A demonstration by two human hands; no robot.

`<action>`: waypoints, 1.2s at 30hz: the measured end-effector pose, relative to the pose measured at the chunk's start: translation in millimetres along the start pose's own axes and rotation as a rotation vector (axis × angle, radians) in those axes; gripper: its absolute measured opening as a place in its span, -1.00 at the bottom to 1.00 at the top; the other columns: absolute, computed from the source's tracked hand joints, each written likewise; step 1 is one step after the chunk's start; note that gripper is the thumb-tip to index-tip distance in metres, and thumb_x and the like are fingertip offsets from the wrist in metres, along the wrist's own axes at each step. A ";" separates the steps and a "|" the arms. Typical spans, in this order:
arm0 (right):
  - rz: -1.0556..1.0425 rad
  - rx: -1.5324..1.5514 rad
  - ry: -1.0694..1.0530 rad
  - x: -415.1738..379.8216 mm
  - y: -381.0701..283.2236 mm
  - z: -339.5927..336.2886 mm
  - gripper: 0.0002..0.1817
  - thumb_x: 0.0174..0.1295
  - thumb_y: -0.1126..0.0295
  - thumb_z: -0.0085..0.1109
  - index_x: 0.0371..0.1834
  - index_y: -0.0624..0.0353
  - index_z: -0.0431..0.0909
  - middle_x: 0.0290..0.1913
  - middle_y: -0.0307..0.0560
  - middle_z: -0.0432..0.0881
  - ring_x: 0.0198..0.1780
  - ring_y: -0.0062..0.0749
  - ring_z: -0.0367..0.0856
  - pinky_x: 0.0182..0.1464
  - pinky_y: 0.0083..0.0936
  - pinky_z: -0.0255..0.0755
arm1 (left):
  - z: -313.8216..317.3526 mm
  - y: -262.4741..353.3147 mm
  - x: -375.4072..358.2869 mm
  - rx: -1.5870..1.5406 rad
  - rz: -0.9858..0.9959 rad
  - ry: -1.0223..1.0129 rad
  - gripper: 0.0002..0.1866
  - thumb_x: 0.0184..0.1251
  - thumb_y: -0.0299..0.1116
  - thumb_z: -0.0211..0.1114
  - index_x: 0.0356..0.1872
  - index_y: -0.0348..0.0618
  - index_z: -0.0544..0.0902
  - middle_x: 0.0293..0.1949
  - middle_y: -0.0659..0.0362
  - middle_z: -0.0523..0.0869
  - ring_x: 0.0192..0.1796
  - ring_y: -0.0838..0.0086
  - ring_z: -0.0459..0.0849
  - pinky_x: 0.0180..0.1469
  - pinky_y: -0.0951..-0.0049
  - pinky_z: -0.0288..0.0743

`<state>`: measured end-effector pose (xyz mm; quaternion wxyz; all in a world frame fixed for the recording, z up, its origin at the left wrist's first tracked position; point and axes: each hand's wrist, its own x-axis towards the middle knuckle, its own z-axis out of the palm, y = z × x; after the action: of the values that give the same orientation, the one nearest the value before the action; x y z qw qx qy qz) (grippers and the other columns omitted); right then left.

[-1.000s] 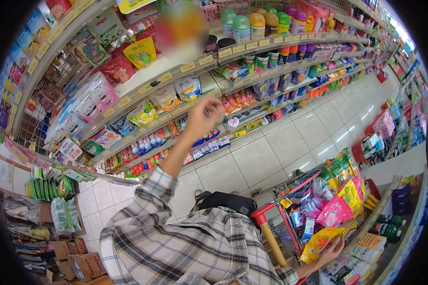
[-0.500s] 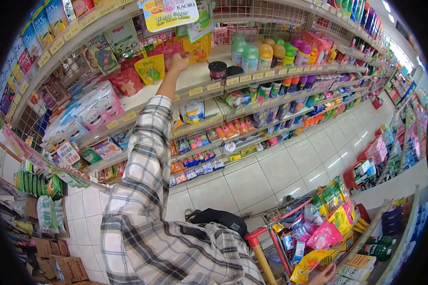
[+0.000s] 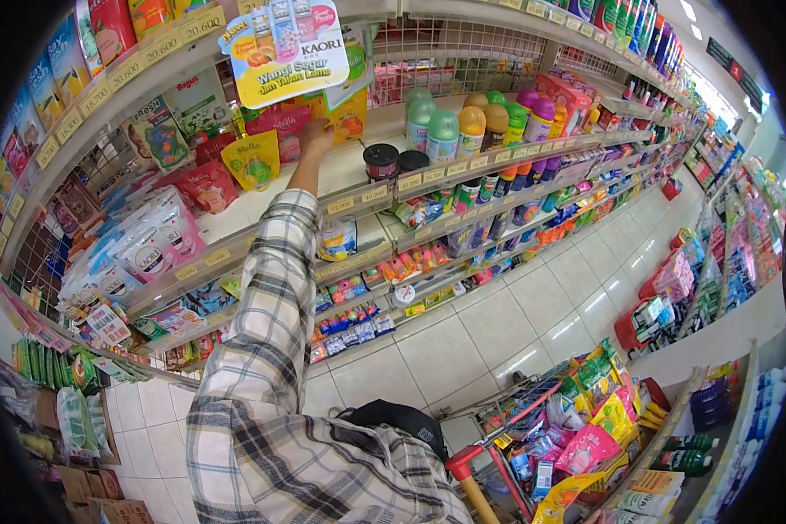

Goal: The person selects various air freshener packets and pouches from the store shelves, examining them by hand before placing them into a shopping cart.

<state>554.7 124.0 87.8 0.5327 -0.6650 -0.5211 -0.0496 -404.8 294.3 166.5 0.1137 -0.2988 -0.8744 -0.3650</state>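
My left hand [image 3: 316,135] reaches onto the upper shelf with its fingers curled. It is between a pink Stella pouch [image 3: 285,120] and an orange pouch [image 3: 349,119]; its fingertips are turned away, so what they grip is hidden. A yellow Stella pouch [image 3: 252,161] and a red Stella pouch [image 3: 207,185] stand to its left. Two dark round tubs, the nearer one [image 3: 381,162] open-sided, sit to its right. At the lower right, a yellow-orange pouch [image 3: 568,496] tilts beside the cart's packed goods. My right hand is almost wholly cut off by the bottom edge there.
A shopping cart with a red-cornered handle [image 3: 465,461] holds several colourful packets, including a pink pouch [image 3: 588,449]. A hanging promotional sign [image 3: 286,52] is above my left hand. Shelves with bottles [image 3: 686,460] flank the cart on the right. Tiled floor [image 3: 498,314] runs between the shelves.
The view has shifted, so the shelf goods appear lower and further left. My left hand stays by the pink and orange pouches. My right hand has slipped nearly out of the frame.
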 end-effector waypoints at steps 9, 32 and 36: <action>0.092 -0.061 0.007 13.8 2.4 8.2 -0.66 0.27 0.21 0.28 -0.17 0.33 0.68 -0.14 0.13 0.69 -0.10 -0.08 0.62 0.01 -0.35 0.49 | -62.8 32.1 -74.0 -0.566 0.017 -0.139 -0.54 0.20 -0.27 0.36 0.11 -0.25 0.62 0.10 -0.02 0.66 0.16 0.30 0.60 0.19 0.42 0.40; 0.386 1.167 -1.092 -54.2 -160.3 104.6 -0.26 0.14 0.54 0.33 0.39 0.20 0.18 0.23 -0.06 0.45 0.16 -0.41 0.49 0.11 -0.43 0.44 | -125.8 187.9 -455.8 -1.101 0.431 -0.956 -0.47 0.30 -0.33 0.30 0.22 -0.46 0.46 0.28 -0.05 0.41 0.31 0.28 0.44 0.28 0.31 0.36; 0.642 1.446 -1.007 -79.3 -155.4 97.7 -0.36 0.20 0.57 0.29 0.34 0.26 0.23 0.26 -0.11 0.44 0.26 -0.41 0.43 0.26 -0.42 0.36 | -107.9 225.6 -514.0 -1.276 0.269 -1.319 -0.41 0.22 -0.42 0.36 0.24 -0.50 0.42 0.32 -0.06 0.33 0.33 0.19 0.43 0.32 0.19 0.37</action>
<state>355.1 130.3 98.8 0.5167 -0.2275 -0.3863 0.7294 138.7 117.4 157.3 -0.5515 -0.5510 -0.3536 -0.5169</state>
